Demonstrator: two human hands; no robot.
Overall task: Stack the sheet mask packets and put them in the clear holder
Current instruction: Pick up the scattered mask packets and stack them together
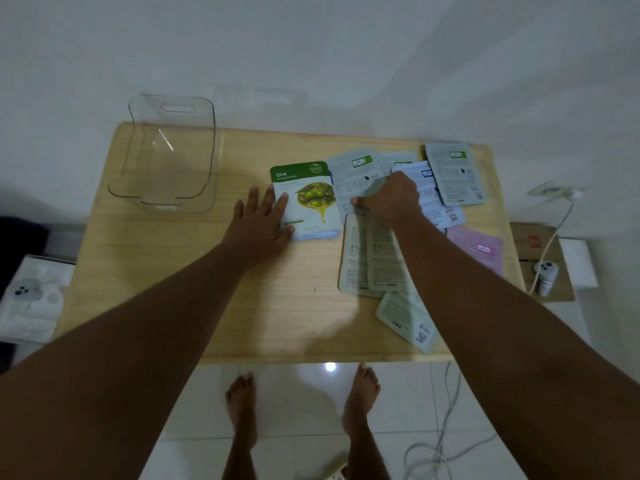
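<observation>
Flat left hand (260,216) presses glossy Olive packet (306,200); curled right hand (391,197) pinches a pale packet (356,181)

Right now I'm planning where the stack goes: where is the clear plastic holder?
In the head view, the clear plastic holder stands empty at the wooden table's far left corner, left of the green olive packet under the left hand.

1. The scene is dim, with a cool grey-blue cast on the wall behind the wooden table (173,271).
2. A small bright glare spot (330,367) sits on the glossy floor tiles just below the table's near edge.
3. Soft shadows fall on the table under both forearms.
4. Wide-angle distortion bows the table's edges.
5. Overall sharpness is soft; packet print is unreadable.
</observation>
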